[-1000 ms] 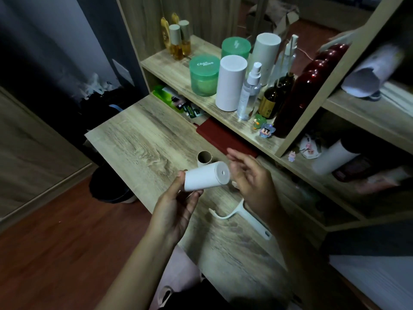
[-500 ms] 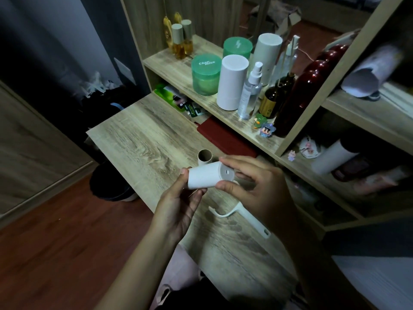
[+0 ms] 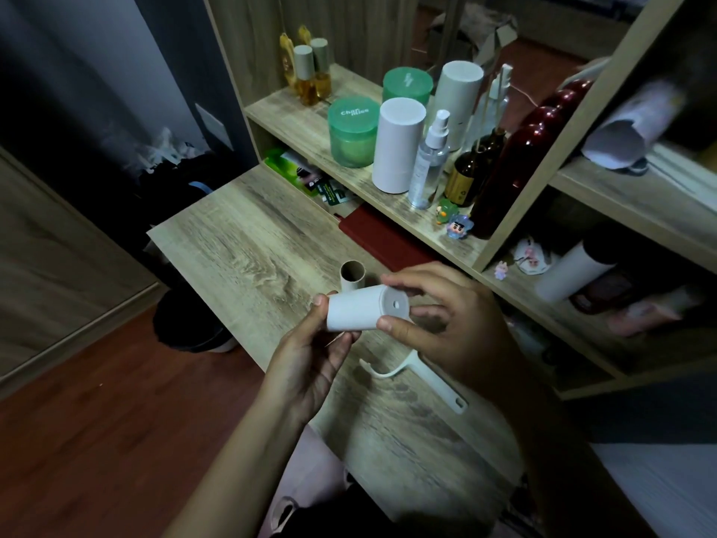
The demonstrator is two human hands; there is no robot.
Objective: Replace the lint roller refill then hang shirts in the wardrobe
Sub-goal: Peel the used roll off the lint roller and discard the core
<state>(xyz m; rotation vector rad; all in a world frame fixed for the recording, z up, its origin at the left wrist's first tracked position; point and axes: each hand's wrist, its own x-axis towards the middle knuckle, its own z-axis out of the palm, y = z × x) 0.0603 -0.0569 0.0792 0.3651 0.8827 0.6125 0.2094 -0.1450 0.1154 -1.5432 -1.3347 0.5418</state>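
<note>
Currently both clamped on the white refill (image 3: pixel 357 312), held above the counter (image 3: pixel 240 246): left grip (image 3: pixel 310 366) at its far end, right grip (image 3: pixel 450 324) pinching the capped end. Handle (image 3: pixel 426 378) lies beneath.

Risk: the cap, seemingly tight, pops free and the roll drops.

A second ago the right grip was clear of it.
</note>
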